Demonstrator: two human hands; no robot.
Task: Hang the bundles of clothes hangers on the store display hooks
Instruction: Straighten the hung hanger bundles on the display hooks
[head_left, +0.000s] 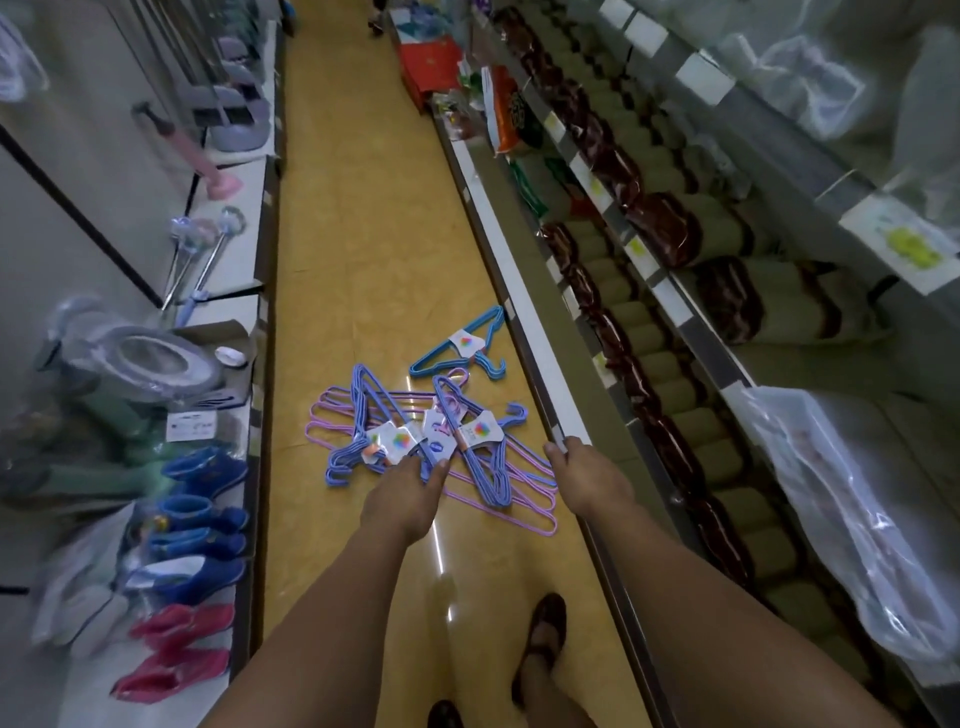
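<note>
Hanger bundles (415, 441), thin wire w/ card tags, left hand (410, 493) touching.

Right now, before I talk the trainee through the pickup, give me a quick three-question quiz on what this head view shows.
1. True or false: the teal hanger bundle lies apart from the main pile of hangers, farther up the aisle.
2. What does the right hand grip?
A. a hanger bundle
B. the shelf edge
C. a blue boot
3. Fill in: the left hand reaches down to the pile on the ____.

Key
1. True.
2. B; its fingers curl over the edge of the right-side shelf.
3. floor; no bundle is lifted yet, and whether the fingers have closed on one cannot be told.
</note>
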